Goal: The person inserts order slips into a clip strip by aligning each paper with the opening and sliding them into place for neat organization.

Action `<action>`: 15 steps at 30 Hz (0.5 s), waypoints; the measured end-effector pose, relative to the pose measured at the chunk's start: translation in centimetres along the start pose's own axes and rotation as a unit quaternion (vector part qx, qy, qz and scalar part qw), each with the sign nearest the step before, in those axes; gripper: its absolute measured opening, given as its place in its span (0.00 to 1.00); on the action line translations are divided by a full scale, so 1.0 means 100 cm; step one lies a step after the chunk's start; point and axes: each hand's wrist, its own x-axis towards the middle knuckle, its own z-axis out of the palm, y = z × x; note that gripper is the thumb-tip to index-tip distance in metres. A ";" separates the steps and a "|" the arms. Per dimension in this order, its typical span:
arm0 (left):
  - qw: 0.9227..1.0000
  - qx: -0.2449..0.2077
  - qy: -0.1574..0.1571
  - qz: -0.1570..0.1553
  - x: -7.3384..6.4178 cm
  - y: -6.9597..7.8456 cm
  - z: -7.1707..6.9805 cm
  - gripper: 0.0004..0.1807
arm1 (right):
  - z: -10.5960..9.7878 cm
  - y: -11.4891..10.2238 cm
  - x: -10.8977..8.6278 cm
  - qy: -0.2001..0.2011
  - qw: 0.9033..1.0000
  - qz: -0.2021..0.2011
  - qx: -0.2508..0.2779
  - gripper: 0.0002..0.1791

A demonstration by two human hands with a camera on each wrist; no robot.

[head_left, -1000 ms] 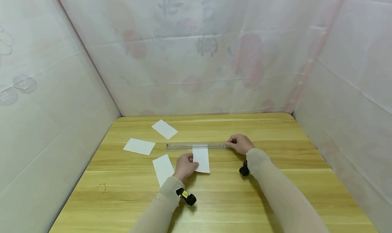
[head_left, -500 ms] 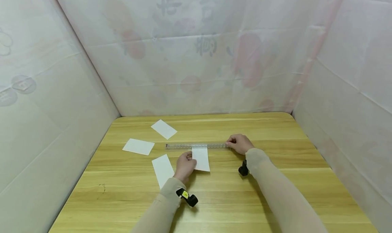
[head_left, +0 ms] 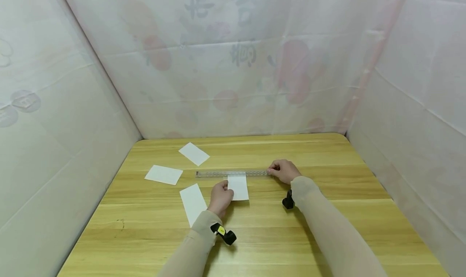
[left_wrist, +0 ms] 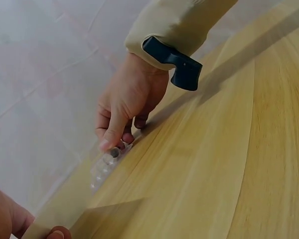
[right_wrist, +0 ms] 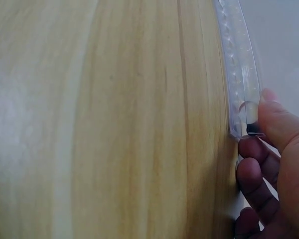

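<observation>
My left hand [head_left: 220, 197] pinches the left edge of a small white paper sheet [head_left: 238, 188], thumb on top. The sheet's far end lies at a long clear plastic strip [head_left: 218, 174], which runs crosswise on the table and overlaps it in the head view. At the strip's right end, my right hand [head_left: 285, 170] pinches it between thumb and forefinger. A row of clear bumps and a dark end piece [right_wrist: 252, 128] show in the right wrist view. Only part of the left hand [left_wrist: 5, 214] appears in its own wrist view, with the paper slanting up beside it.
Three more white sheets lie to the left on the wooden table [head_left: 327, 236]: one at the back [head_left: 194, 153], one at mid left [head_left: 164, 174] and one [head_left: 193, 204] partly behind the left wrist. Printed cloth walls [head_left: 225, 66] enclose the table's back and sides.
The near edge of the held sheet has shifted away from the body, and the left hand has crept slightly the same way. The right hand and strip keep their place.
</observation>
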 end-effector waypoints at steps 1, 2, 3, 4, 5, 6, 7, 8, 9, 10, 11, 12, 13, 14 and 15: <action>1.000 0.000 0.000 0.001 0.001 0.000 0.000 0.32 | 0.000 -0.001 0.000 0.000 1.000 0.001 0.000 0.07; 1.000 0.001 -0.001 0.001 0.001 -0.001 0.000 0.32 | 0.000 -0.001 0.000 0.001 1.000 0.002 0.000 0.07; 1.000 0.001 -0.002 0.002 0.001 -0.001 -0.001 0.32 | 0.000 -0.002 0.000 0.000 1.000 0.004 0.001 0.07; 1.000 0.002 -0.003 0.003 0.001 -0.002 -0.001 0.33 | 0.000 -0.002 -0.001 -0.001 1.000 0.007 0.002 0.07; 1.000 0.002 -0.005 0.002 0.002 -0.002 -0.001 0.33 | 0.000 -0.003 -0.001 -0.002 1.000 0.009 0.004 0.07; 1.000 0.000 -0.006 0.002 0.002 -0.002 -0.001 0.33 | -0.001 -0.004 -0.002 -0.003 1.000 0.011 0.005 0.07; 1.000 0.000 -0.006 0.001 0.002 -0.003 0.000 0.33 | -0.001 -0.005 -0.002 -0.004 1.000 0.013 0.006 0.07; 1.000 0.001 -0.006 0.001 0.002 -0.002 0.000 0.33 | -0.001 -0.006 -0.003 -0.005 1.000 0.016 0.007 0.07; 1.000 0.002 -0.005 0.003 0.002 -0.002 0.000 0.33 | -0.002 -0.006 -0.003 -0.005 1.000 0.017 0.008 0.08; 1.000 0.006 -0.003 0.005 0.001 -0.002 0.001 0.33 | -0.002 -0.007 -0.004 -0.005 1.000 0.018 0.008 0.08; 1.000 0.007 -0.002 0.006 0.001 -0.002 0.001 0.33 | -0.002 -0.007 -0.004 -0.005 1.000 0.017 0.007 0.08; 1.000 0.008 -0.002 0.007 0.001 -0.002 0.002 0.33 | -0.002 -0.006 -0.004 -0.005 1.000 0.016 0.007 0.08; 1.000 0.012 -0.001 0.008 0.001 -0.001 0.002 0.32 | -0.002 -0.006 -0.004 -0.004 1.000 0.015 0.007 0.08; 1.000 0.016 0.000 0.010 0.001 -0.001 0.003 0.32 | -0.002 -0.005 -0.004 -0.003 1.000 0.014 0.008 0.09; 1.000 0.019 0.000 0.012 0.001 -0.001 0.003 0.32 | -0.002 -0.004 -0.004 -0.002 1.000 0.013 0.009 0.09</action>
